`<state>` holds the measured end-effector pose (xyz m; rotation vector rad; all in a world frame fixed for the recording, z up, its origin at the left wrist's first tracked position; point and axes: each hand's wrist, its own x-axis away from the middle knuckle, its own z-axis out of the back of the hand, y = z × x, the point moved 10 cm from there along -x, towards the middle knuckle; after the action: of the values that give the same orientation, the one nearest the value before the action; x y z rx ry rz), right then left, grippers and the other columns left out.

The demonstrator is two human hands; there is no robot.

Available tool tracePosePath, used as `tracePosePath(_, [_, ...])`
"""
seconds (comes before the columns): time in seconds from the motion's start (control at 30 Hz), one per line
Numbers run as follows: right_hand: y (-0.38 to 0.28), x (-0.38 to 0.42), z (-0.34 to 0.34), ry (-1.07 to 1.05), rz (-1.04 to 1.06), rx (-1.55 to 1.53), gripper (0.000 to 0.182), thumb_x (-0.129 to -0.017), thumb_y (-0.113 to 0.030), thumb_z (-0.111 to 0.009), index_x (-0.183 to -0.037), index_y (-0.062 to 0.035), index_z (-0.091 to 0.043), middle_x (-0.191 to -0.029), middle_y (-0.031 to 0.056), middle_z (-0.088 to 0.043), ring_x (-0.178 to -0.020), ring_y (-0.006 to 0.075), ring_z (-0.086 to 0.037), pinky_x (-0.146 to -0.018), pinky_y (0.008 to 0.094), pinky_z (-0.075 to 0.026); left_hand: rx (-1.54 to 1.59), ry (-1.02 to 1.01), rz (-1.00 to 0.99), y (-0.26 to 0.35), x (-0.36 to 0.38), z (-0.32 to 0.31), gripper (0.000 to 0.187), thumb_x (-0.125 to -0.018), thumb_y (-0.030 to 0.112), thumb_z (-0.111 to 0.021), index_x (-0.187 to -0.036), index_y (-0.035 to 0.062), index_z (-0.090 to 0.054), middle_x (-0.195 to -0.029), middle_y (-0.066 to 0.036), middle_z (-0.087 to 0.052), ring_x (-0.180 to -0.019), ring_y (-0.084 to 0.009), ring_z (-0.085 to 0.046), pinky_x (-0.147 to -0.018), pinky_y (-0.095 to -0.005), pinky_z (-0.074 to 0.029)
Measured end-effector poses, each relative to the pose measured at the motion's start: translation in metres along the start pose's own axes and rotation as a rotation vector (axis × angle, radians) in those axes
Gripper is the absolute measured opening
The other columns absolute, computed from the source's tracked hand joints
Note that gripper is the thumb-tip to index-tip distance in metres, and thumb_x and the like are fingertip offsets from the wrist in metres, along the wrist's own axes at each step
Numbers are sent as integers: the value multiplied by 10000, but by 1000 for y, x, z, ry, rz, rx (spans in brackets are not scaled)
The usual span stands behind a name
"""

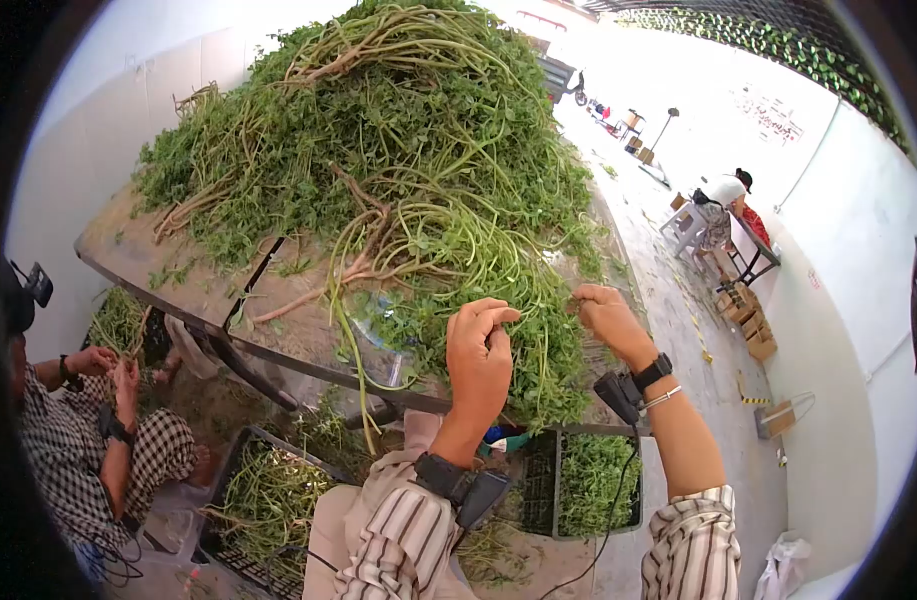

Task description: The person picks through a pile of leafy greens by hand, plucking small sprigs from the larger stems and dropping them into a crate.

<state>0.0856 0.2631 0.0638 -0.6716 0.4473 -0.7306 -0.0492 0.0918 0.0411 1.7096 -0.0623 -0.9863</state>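
On the table, both hands pinch stems of the greens

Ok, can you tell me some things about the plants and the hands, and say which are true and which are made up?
1. Both hands are in the green stems. True: the left hand and right hand pinch stems at the pile's edge.
2. The pile of greens lies on the floor. False: it lies on a table.
3. The right wrist wears a watch. True.
4. The crate below is full of apples. False: it holds greens.
5. Nobody else is around. False: a person in a checked shirt sits at the left.
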Motion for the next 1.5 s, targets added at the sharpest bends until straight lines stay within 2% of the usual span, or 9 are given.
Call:
tracePosePath(0.13, [21, -14, 8, 109, 53, 16, 201, -773, -16, -422, -763, 18, -620, -711, 56, -579, -599, 117, -506, -583, 258, -412, 6, -9, 24, -1, 0, 1, 188, -804, -50, -487, -881, 42, -631, -999, -57, -558, -953, -224, -507, -794, -330, -424])
tracePosePath(0.33, [40, -10, 5, 106, -232, -303, 155, -779, -38, -498, -812, 6, -643, -735, 57, -603, -572, 94, -475, -518, 246, -377, -14, -12, 25, 0, -1, 0, 183, -803, -46, -487, -878, 41, -630, -1001, -59, -559, -954, -223, -505, -809, -326, -420])
tracePosePath(0.6, [22, -46, 9, 86, -219, -205, 227, -813, -164, -598, -979, -17, -646, -520, -32, -442, -386, 62, -344, -359, 236, -253, -24, -28, 18, -2, 1, -3, 190, -825, -42, -471, -894, 44, -625, -1023, -62, -547, -953, -227, -505, -787, -351, -432])
tracePosePath(0.73, [17, -59, 10, 99, -204, -132, 153, -782, -147, -622, -833, -7, -656, -611, 34, -537, -459, 98, -442, -392, 282, -344, -31, -46, 18, -2, 1, -4, 192, -837, -33, -466, -904, 49, -626, -1031, -63, -544, -956, -230, -504, -774, -360, -437])
tracePosePath(0.8, [-10, -65, -6, -31, 219, 113, 149, -783, -146, -624, -831, -11, -666, -538, 3, -438, -427, 96, -384, -384, 287, -318, -35, -50, 11, -2, 1, -5, 191, -836, -32, -468, -904, 50, -627, -1026, -63, -546, -958, -230, -505, -774, -360, -437])
tracePosePath(0.83, [-10, -67, -6, -28, 220, 112, 149, -783, -146, -624, -831, -11, -666, -538, 3, -438, -427, 96, -384, -384, 287, -318, -43, -47, 5, -3, 1, -5, 190, -836, -31, -469, -904, 51, -627, -1023, -66, -548, -957, -232, -506, -777, -359, -436])
tracePosePath(0.9, [37, -70, -20, -128, -303, -152, 234, -791, -152, -622, -971, -7, -657, -542, 1, -418, -424, 99, -347, -385, 281, -298, -50, -44, -2, -2, 1, -5, 189, -837, -31, -470, -903, 51, -627, -1020, -68, -549, -955, -233, -507, -779, -358, -436])
tracePosePath(1.1, [33, -67, -30, -63, -291, -374, 463, -807, -163, -609, -1217, 32, -515, -534, -18, -365, -431, 89, -333, -386, 266, -266, -49, -47, 13, 1, 1, -5, 179, -830, -30, -481, -897, 44, -629, -1007, -67, -560, -958, -240, -506, -805, -368, -432])
tracePosePath(1.5, [18, -66, -10, 81, -181, -293, 288, -787, -136, -558, -1028, 3, -632, -752, 18, -565, -564, 100, -463, -472, 276, -376, -36, -45, 17, -2, 2, -5, 186, -824, -39, -481, -891, 49, -632, -1006, -63, -560, -966, -238, -501, -814, -368, -430])
